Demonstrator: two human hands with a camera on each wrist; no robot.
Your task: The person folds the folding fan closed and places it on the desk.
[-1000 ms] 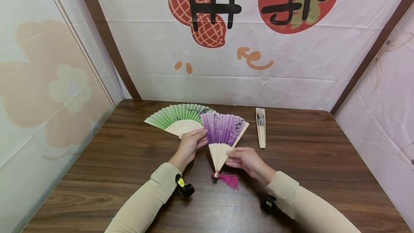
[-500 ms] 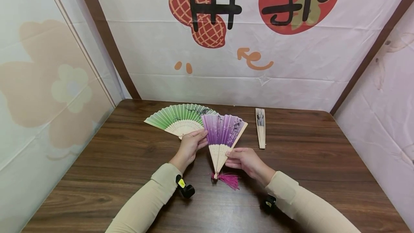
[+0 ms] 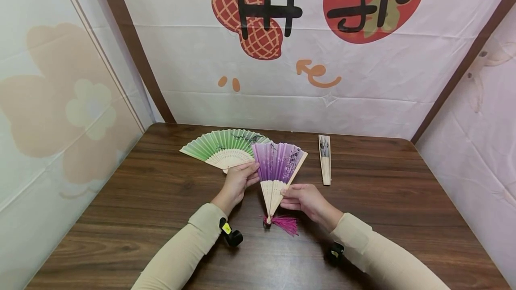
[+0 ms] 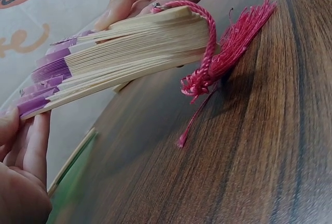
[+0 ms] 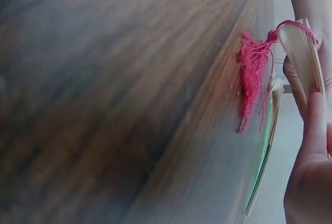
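Observation:
A purple folding fan (image 3: 278,162) with pale ribs is partly spread between my two hands, held above the table. My left hand (image 3: 238,182) pinches its left edge at the purple leaf. On the other side my right hand (image 3: 308,200) grips the right outer rib, thumb on top. In the left wrist view the stacked ribs (image 4: 135,47) bunch close together toward the pivot. A pink tassel (image 3: 285,224) on a looped cord hangs from the pivot end. Behind my left hand lies a green folding fan (image 3: 219,149), spread wide, its right part overlapped by the purple one.
A folded fan (image 3: 324,160) with pale ribs and a grey-black pattern lies toward the back right of the brown wooden table (image 3: 121,218). White printed cloth (image 3: 193,70) hangs behind the table and along both sides.
The purple fan has narrowed slightly, its right edge shifting a little to the left along with my right hand. My left hand keeps its hold; the green and folded fans stay put.

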